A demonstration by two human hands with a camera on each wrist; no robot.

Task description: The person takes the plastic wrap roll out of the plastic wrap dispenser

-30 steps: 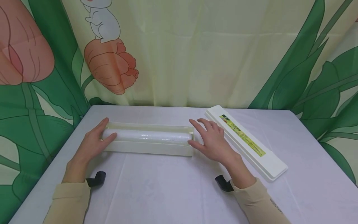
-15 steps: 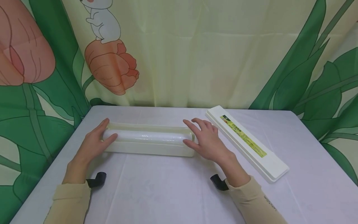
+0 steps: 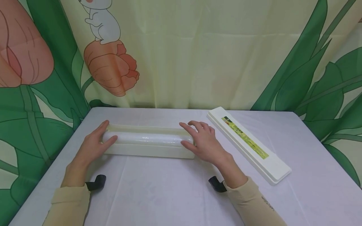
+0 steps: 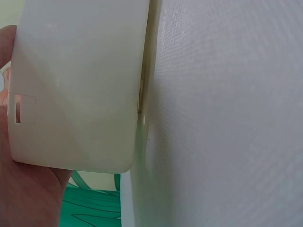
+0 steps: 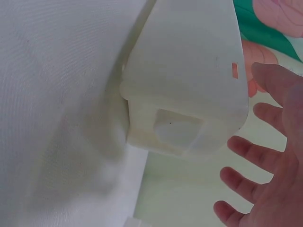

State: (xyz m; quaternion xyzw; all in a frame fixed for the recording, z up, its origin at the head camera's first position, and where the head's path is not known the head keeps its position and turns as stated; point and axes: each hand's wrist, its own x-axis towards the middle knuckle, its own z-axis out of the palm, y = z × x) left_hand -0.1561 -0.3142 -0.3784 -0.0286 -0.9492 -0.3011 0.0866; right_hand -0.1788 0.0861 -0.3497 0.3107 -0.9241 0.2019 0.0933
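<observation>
In the head view a long white box (image 3: 150, 152) lies across the table with its top uncovered. Inside it is a shiny whitish roll (image 3: 147, 138) that looks like plastic wrap. My left hand (image 3: 91, 143) holds the box's left end, its thumb over the end of the roll. My right hand (image 3: 205, 142) hovers at the right end with fingers spread and slightly bent. From the right wrist view, a gap shows between those fingers (image 5: 255, 156) and the box's end wall. The left wrist view shows the palm beside the box end.
A long white lid (image 3: 251, 146) with a yellow-green label lies slantwise to the right of the box. White cloth covers the table (image 3: 158, 194). Behind it hangs a printed curtain (image 3: 192, 56). A black wrist-worn piece (image 3: 217, 184) juts from the right sleeve.
My right hand has moved left, from just beside the box's right end to over it. The left hand, box, roll and lid have stayed in place.
</observation>
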